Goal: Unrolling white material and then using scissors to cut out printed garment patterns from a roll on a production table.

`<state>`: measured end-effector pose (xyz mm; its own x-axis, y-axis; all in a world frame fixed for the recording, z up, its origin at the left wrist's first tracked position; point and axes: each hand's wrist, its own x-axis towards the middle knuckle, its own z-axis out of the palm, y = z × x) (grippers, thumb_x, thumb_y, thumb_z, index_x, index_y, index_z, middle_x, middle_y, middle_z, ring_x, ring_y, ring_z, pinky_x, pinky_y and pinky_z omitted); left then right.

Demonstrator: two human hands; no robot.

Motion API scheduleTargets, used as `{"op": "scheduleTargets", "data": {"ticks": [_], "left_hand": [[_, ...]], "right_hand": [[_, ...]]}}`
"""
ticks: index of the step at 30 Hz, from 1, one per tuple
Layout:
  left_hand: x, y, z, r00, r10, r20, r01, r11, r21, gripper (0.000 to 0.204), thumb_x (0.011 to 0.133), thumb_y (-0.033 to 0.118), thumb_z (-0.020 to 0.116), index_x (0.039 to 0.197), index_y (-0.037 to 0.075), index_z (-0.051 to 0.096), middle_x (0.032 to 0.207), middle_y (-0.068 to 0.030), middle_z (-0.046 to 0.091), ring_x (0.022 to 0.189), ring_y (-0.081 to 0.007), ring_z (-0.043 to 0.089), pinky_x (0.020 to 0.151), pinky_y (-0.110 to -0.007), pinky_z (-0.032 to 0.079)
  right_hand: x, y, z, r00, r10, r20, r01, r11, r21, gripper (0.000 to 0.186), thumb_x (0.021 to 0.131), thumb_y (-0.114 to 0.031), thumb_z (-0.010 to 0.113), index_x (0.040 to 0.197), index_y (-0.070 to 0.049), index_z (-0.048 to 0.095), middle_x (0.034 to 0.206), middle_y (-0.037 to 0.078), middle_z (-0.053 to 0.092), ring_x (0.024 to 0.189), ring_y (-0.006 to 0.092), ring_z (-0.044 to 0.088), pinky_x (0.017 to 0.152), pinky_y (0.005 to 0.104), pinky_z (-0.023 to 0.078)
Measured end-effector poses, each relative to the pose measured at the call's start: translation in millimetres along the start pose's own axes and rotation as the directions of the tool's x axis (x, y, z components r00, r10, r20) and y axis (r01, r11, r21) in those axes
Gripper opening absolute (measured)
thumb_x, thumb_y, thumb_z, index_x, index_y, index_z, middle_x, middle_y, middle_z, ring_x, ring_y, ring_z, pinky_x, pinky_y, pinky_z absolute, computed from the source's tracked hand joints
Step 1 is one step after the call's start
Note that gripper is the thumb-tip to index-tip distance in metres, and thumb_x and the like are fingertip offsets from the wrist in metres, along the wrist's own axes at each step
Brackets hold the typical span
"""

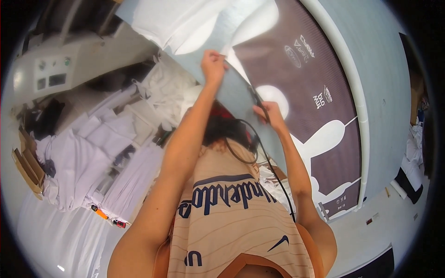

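A brown and white printed fabric sheet (pixel 273 55) lies on the pale blue-grey table (pixel 384 92) in front of me. My left hand (pixel 214 67) is closed at its near edge, fingers pinched on a narrow dark strip of the sheet. That strip runs toward a slim black corded tool (pixel 256 96), which my right hand (pixel 270 113) grips like a pen. The tool's tip lies along the edge of the sheet; its exact kind is unclear. From its back end a black cable (pixel 278 178) runs down past my right forearm, with a loop hanging before my chest.
Heaps of white fabric (pixel 85 148) fill the left side, with an opened cardboard box (pixel 28 162) beside them. An orange cutter-like object (pixel 99 212) lies lower left. A white rolled edge (pixel 359 116) borders the sheet on the right. More white fabric (pixel 171 23) lies at the far end.
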<state>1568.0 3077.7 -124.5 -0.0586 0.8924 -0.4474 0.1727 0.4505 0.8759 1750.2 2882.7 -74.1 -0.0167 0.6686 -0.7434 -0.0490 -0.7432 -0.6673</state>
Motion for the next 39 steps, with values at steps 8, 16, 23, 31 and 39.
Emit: {"op": "scheduleTargets", "data": {"ticks": [8, 16, 23, 31, 39], "left_hand": [[-0.3, 2.4, 1.0, 0.997, -0.048, 0.067, 0.054, 0.995, -0.087, 0.022, 0.094, 0.008, 0.07, 0.1, 0.006, 0.049, 0.072, -0.0045, 0.063, 0.052, -0.0119, 0.059, 0.046, -0.025, 0.039], [-9.1, 5.5, -5.1, 0.993, -0.058, 0.102, 0.073, 0.986, -0.149, 0.024, 0.095, 0.008, 0.071, 0.098, 0.007, 0.048, 0.071, -0.0046, 0.061, 0.052, -0.0122, 0.058, 0.044, -0.026, 0.04], [-59.1, 34.4, -54.6, 0.957, 0.114, 0.266, -0.284, 0.544, 0.789, 0.032, 0.086, 0.03, 0.074, 0.104, 0.005, 0.066, 0.096, -0.021, 0.07, 0.095, -0.0367, 0.067, 0.079, -0.047, 0.051], [-37.4, 175.3, 74.8, 0.344, 0.614, 0.71, -0.932, 0.133, 0.336, 0.048, 0.084, 0.038, 0.077, 0.12, 0.009, 0.069, 0.147, -0.0274, 0.044, 0.135, -0.0473, 0.043, 0.109, -0.055, 0.038], [52.2, 109.3, 54.3, 0.565, 0.273, 0.779, -0.772, 0.508, 0.382, 0.028, 0.08, 0.02, 0.081, 0.103, 0.005, 0.074, 0.135, -0.0244, 0.057, 0.11, -0.0372, 0.06, 0.091, -0.044, 0.049]], "right_hand": [[21.0, -28.5, 6.9, 0.998, -0.05, -0.023, 0.05, 0.999, 0.002, 0.051, 0.085, -0.038, 0.084, 0.057, -0.01, 0.053, 0.047, -0.003, 0.047, 0.04, 0.0065, 0.043, 0.041, 0.0246, 0.031], [30.5, -70.0, 32.7, 0.985, -0.144, -0.094, 0.153, 0.984, 0.093, 0.048, 0.083, -0.034, 0.087, 0.059, -0.006, 0.056, 0.05, -0.002, 0.05, 0.041, 0.0075, 0.044, 0.041, 0.0259, 0.032], [-70.9, -29.7, 19.7, 0.93, -0.267, -0.254, 0.259, 0.964, -0.067, 0.051, 0.081, -0.027, 0.089, 0.06, -0.004, 0.049, 0.055, -0.005, 0.038, 0.055, 0.0047, 0.035, 0.047, 0.0265, 0.029], [-147.8, -18.6, 35.1, 0.781, -0.004, -0.624, 0.245, 0.922, 0.3, 0.039, 0.081, -0.017, 0.088, 0.067, -0.004, 0.055, 0.062, -0.008, 0.042, 0.06, 0.0052, 0.033, 0.051, 0.026, 0.026], [-109.1, -21.4, 180.2, 0.766, 0.151, -0.625, 0.239, 0.835, 0.495, 0.037, 0.087, -0.022, 0.084, 0.067, -0.006, 0.057, 0.052, -0.004, 0.048, 0.043, 0.0048, 0.043, 0.043, 0.0239, 0.032]]}}
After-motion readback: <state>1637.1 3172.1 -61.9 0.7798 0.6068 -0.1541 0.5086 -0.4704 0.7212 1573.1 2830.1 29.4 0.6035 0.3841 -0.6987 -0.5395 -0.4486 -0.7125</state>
